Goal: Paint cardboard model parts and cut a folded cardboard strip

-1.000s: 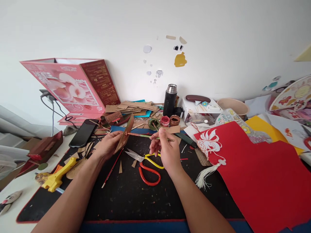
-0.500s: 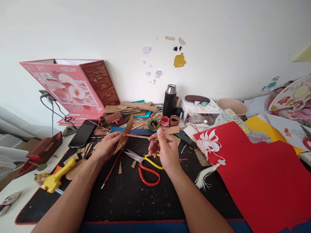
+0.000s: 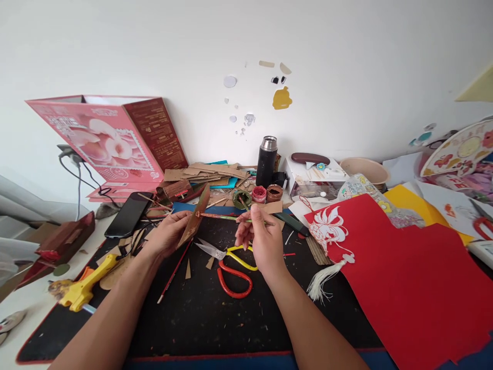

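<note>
Our left hand point(image 3: 168, 232) pinches the card point(image 3: 193, 221), nine o'clock from our right hand point(image 3: 267, 240), presumably to free its face. Right hand's nearly closed round the brush point(image 3: 219, 216), likely for control.

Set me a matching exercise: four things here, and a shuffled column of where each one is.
1. scissors
2. red-and-green brush
3. black bottle
4. cardboard piece

A. gripped in the right hand
B. upright behind the red paint jar
C. held in the left hand
D. lying on the black mat

Pairs: 1-D, 2-A, 3-B, 4-C
</note>
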`<state>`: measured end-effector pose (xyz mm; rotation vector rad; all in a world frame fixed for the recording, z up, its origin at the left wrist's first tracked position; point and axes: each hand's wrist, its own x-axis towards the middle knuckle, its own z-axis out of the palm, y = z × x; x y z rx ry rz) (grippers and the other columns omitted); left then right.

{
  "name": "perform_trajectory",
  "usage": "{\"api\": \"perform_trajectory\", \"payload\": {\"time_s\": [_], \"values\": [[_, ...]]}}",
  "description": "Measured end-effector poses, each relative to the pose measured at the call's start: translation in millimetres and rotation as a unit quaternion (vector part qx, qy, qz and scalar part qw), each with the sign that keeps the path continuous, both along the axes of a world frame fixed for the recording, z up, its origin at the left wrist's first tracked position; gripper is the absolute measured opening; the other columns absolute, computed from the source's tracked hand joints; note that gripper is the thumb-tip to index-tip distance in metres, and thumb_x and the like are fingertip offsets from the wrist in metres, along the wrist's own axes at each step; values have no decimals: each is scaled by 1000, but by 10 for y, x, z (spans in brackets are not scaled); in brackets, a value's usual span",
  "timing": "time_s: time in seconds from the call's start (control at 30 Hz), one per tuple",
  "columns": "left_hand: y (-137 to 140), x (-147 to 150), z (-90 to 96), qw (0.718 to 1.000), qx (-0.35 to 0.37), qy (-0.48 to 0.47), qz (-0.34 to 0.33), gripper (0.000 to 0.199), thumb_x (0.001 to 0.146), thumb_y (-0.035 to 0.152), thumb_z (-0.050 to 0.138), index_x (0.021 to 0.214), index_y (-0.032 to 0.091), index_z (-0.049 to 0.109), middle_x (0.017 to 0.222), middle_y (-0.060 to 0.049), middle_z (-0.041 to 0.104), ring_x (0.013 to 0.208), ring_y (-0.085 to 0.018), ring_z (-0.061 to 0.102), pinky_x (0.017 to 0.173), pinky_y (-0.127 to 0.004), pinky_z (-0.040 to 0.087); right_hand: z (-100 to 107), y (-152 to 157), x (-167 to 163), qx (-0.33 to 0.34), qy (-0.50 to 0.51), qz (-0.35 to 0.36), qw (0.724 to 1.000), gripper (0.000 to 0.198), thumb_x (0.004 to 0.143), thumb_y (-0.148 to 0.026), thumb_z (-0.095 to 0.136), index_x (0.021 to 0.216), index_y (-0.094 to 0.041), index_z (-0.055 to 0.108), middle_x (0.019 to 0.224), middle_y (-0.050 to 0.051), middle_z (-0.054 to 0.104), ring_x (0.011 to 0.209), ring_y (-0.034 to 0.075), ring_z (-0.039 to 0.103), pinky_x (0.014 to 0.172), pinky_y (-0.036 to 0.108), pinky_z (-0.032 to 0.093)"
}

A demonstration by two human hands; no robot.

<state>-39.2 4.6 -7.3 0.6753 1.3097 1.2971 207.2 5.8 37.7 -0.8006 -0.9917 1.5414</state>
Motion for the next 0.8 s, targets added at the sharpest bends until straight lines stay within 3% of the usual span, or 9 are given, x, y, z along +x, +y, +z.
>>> {"api": "perform_trajectory", "payload": {"time_s": [0.3, 0.8], "values": [[-13, -13, 16, 1000, 1, 0, -9, 54, 42, 48, 104, 71, 15, 74, 57, 0, 68, 45, -9, 55, 45, -20, 43, -31, -27, -17, 2, 3, 26, 1000, 66, 84, -82, 70, 74, -17, 68, 49, 0, 61, 35, 12, 58, 34, 19, 35], [-17, -18, 7, 999, 12, 32, -15, 44, 47, 43, 101, 73, 17, 76, 61, 0, 71, 48, -12, 58, 47, -21, 43, -37, 20, 13, 0, 18, -50, 999, 56, 88, -72, 73, 77, -17, 69, 54, 0, 63, 38, 13, 60, 35, 19, 37]]}}
